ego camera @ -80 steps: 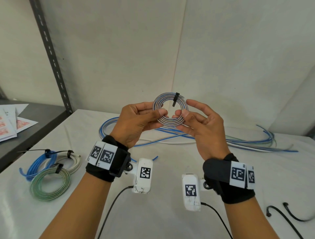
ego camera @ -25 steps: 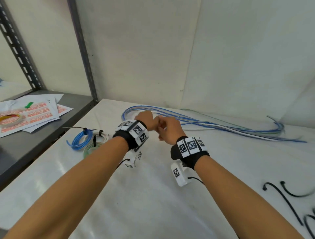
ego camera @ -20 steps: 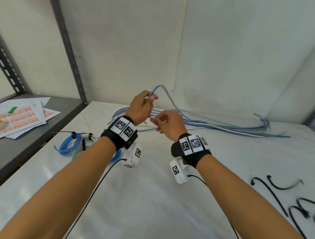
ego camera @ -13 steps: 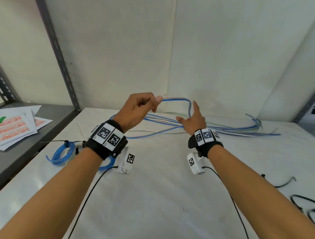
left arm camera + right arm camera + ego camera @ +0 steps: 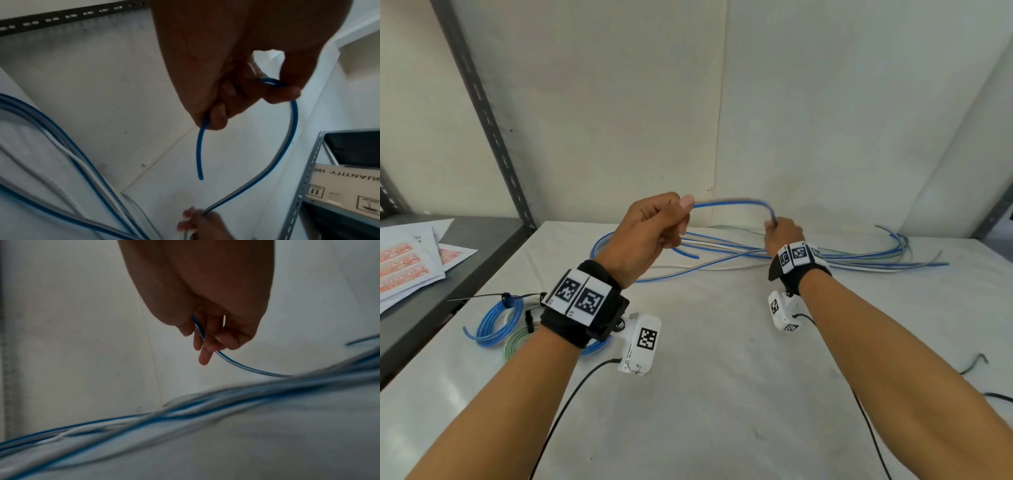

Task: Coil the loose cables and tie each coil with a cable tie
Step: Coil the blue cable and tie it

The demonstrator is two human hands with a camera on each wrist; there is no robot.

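A blue cable (image 5: 736,202) arcs in the air between my two hands above the white table (image 5: 722,394). My left hand (image 5: 654,229) grips it near its free end, which hangs down below the fist (image 5: 199,155). My right hand (image 5: 782,234) pinches the same blue cable (image 5: 198,327) further along; from there it drops toward the bundle. A bundle of loose blue, white and greenish cables (image 5: 825,257) lies along the back of the table. Tied coils, one blue (image 5: 494,320) and one green (image 5: 517,342), lie at the left, each with a black cable tie.
Black cable ties (image 5: 974,363) lie at the table's right edge. A dark shelf with printed sheets (image 5: 404,260) stands to the left behind a slotted metal upright (image 5: 482,113). White walls close the back. A metal rack with a cardboard box (image 5: 345,186) stands to the right.
The tied coil was put down at the left. Both hands then took one blue cable from the bundle and lifted it; the right hand has slid rightward along it, widening the arc.
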